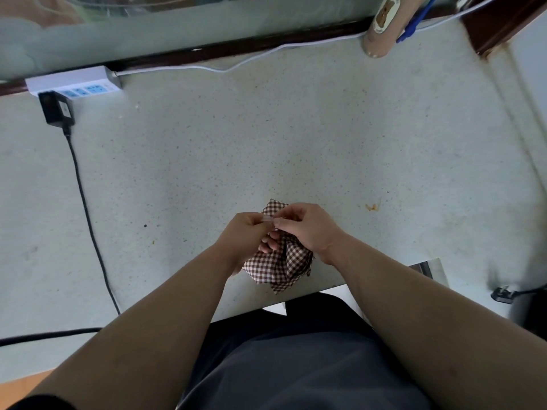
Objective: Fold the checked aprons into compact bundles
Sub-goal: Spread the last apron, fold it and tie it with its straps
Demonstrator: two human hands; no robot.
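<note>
Checked apron (276,263), brown and white, bunched into a small lumpy bundle at the near edge of the counter (296,137), just in front of the person's body; cannot tell if it rests on the surface or is held just above it; left hand (242,236) curled round the bundle's left side, fingers tucked under a fold; right hand (309,226) on the upper right, fingers bent, pinching cloth at the top where both thumbs meet; both hands closed on the fabric. Small orange stain (371,207) near, to the right; black cable (88,217) well apart on the left, running up to a black adapter (56,109) plugged in a white power strip (74,84) at the far edge; white cord (236,66) trailing right from it.
</note>
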